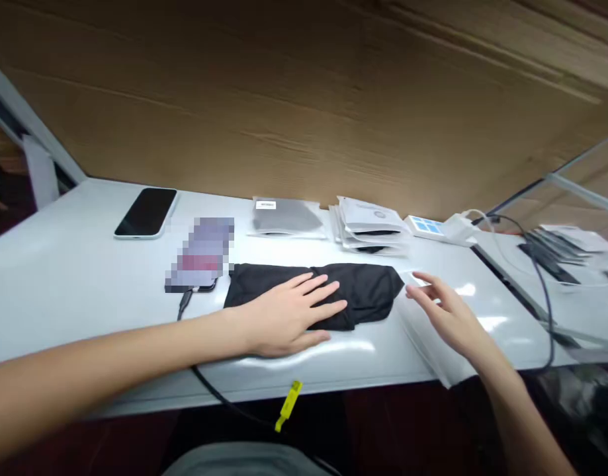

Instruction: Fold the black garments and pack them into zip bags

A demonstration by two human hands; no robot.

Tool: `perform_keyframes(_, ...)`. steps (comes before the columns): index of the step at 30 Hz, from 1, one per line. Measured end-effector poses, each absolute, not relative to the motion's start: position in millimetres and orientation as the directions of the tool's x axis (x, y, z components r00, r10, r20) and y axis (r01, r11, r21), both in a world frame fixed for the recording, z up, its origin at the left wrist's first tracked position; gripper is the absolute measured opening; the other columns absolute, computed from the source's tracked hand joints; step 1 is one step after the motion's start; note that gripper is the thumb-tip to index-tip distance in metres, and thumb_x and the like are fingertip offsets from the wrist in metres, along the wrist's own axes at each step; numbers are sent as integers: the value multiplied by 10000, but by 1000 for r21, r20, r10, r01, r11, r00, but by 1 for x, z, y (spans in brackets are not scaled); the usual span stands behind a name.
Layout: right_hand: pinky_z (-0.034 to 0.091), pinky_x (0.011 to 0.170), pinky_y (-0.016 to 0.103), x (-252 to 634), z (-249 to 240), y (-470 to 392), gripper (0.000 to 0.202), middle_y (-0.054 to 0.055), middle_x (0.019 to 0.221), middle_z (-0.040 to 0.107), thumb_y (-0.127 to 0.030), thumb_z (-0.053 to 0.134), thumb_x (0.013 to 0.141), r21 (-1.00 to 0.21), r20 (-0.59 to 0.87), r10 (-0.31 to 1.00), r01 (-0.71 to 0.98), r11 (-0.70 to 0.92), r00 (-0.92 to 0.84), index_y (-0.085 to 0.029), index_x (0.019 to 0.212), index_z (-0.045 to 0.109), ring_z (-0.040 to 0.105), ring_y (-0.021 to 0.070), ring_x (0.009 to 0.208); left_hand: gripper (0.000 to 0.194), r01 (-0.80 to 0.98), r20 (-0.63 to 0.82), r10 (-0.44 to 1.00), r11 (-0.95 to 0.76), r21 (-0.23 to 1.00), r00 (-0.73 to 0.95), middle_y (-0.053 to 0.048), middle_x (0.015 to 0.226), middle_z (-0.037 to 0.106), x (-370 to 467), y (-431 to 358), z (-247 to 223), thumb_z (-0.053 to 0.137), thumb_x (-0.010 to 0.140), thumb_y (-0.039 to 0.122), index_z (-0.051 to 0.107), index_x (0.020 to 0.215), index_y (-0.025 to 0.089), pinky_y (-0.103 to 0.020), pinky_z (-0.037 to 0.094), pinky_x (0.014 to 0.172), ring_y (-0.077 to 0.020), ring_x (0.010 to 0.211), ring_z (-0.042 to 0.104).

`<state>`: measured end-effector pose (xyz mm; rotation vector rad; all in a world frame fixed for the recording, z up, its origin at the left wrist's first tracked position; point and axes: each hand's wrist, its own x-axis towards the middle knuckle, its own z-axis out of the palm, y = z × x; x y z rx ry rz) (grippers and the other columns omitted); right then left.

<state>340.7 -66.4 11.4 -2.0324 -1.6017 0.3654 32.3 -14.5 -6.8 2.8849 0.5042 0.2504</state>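
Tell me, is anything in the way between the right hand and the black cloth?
No, nothing I can see. The right hand is right by the pointed end of the black cloth, maybe touching. A plastic bag lies partly under that hand, not blocking it. The left hand rests on the cloth.

- Black-screened phone [145,213]: our landmark, lying flat.
- Second phone [199,254], face obscured, cable [184,304] attached: just right of the landmark, nearer us.
- Cardboard panel [284,112]: rising behind the landmark.
- Blue-and-white box [425,227]: well right of the landmark, as we look.

Cloth [368,291] on table [85,284], packets [373,218] behind
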Motion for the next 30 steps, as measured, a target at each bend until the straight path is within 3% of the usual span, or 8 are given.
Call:
perform_keyframes(3, 517, 722, 411, 334, 3, -66, 562, 40, 748, 692, -562, 555, 823, -564, 30, 968, 803, -190, 250, -168, 1222, 573, 670, 252, 727, 584, 282, 100, 316, -924, 258, 943, -172, 1549, 291, 52, -12, -21, 371, 980, 487, 374, 1469, 167, -523, 212, 1167, -351, 1441, 238)
perform_keyframes(6, 509, 686, 403, 322, -10, -67, 583, -13, 677, 614, -519, 597, 790, -569, 76, 959, 802, -183, 273, -171, 1255, 544, 625, 229, 645, 603, 275, 109, 312, -924, 267, 944, -175, 1556, 273, 58, -12, -28, 368, 977, 496, 357, 1477, 160, -524, 180, 1175, -352, 1451, 199)
perform_keyframes(13, 523, 810, 420, 293, 0, -60, 626, 60, 924, 641, -418, 567, 826, -652, 254, 923, 756, -58, 290, -190, 1383, 393, 650, 242, 883, 631, 267, 119, 314, -915, 302, 942, -160, 1553, 296, 61, -10, -28, 406, 958, 518, 363, 1472, 155, -520, 185, 1173, -347, 1453, 208)
perform_keyframes(16, 541, 797, 396, 257, 18, -60, 569, 61, 945, 648, -365, 570, 851, -615, 340, 924, 785, 77, 175, -229, 1381, 416, 655, 227, 867, 571, 249, 179, 315, -916, 315, 932, -140, 1493, 420, 60, -9, -20, 468, 941, 492, 468, 1404, 156, -467, 258, 1156, -316, 1411, 325)
perform_keyframes(20, 551, 819, 364, 210, 26, -67, 550, 63, 1004, 681, -276, 519, 895, -598, 281, 957, 767, 234, -73, -246, 1425, 376, 678, 213, 912, 299, 165, 281, 227, -959, 229, 932, -76, 1015, 717, 39, -22, 2, 488, 948, 373, 716, 924, 182, -363, 466, 898, -229, 993, 628)
perform_keyframes(22, 547, 861, 360, 199, 25, -73, 577, 62, 1079, 691, -288, 511, 919, -643, 213, 960, 713, 279, -183, -264, 1461, 316, 677, 208, 981, 327, 146, 297, 189, -976, 160, 936, -48, 772, 699, 20, -32, 12, 498, 936, 353, 679, 719, 189, -362, 463, 720, -204, 748, 620)
perform_keyframes(25, 516, 934, 389, 204, 24, -79, 570, 59, 1137, 693, -334, 503, 945, -698, 197, 955, 653, 295, -221, -295, 1471, 287, 654, 214, 1065, 353, 204, 290, 223, -974, 94, 931, -27, 646, 636, -6, -40, 18, 461, 951, 310, 633, 664, 197, -355, 390, 595, -173, 603, 550)
perform_keyframes(30, 504, 930, 438, 229, 16, -80, 373, 76, 1057, 710, -376, 487, 951, -640, 326, 945, 741, 202, 24, -260, 1305, 504, 658, 230, 1012, 232, 368, 226, 368, -929, 42, 902, -68, 937, 684, -26, -27, 6, 457, 957, 256, 668, 885, 192, -363, 409, 757, -217, 895, 586)
